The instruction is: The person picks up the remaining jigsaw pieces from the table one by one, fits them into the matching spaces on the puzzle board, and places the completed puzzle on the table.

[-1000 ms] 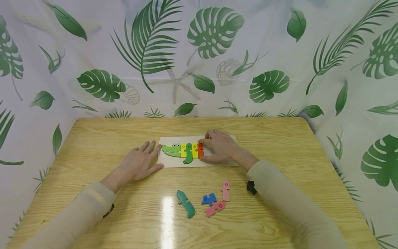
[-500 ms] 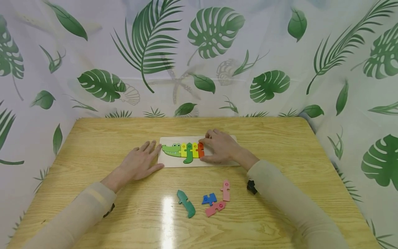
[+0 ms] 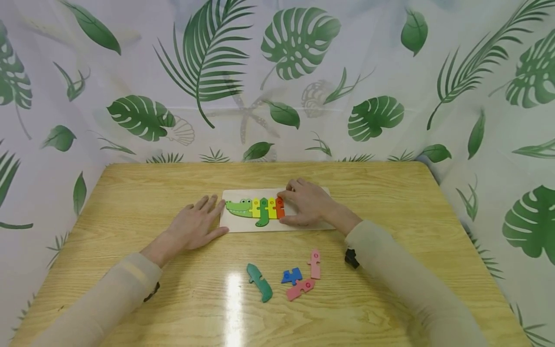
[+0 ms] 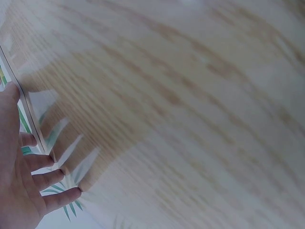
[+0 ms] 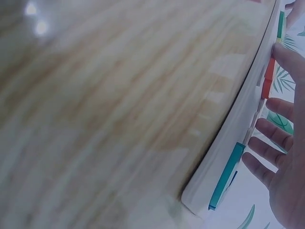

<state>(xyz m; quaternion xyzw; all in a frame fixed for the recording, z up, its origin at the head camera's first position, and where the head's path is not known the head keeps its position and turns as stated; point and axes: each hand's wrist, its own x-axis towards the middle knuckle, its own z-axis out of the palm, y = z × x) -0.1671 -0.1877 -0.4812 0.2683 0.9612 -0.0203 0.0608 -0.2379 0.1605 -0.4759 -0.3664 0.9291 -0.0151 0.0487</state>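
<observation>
In the head view a white puzzle board [image 3: 234,226] lies on the table, with a green crocodile head [image 3: 238,207] at its left. Beside the head sit a yellow piece [image 3: 256,207], a green piece with a leg [image 3: 262,214], another yellow piece [image 3: 271,207] and a red puzzle piece [image 3: 280,208]. My right hand [image 3: 310,202] pinches the red piece between thumb and index finger at its two ends. My left hand [image 3: 197,224] rests with outstretched fingers and thumb at the board's left edge. A teal piece [image 5: 226,176] lies on the board's right end, hidden in the head view by my right hand.
Loose on the table in front of the board are a dark green leg piece [image 3: 260,283], a blue piece [image 3: 292,275], a pink piece [image 3: 315,264] and a second pink piece [image 3: 300,289]. A leaf-printed cloth [image 3: 173,96] stands behind and beside the wooden table [image 3: 182,294].
</observation>
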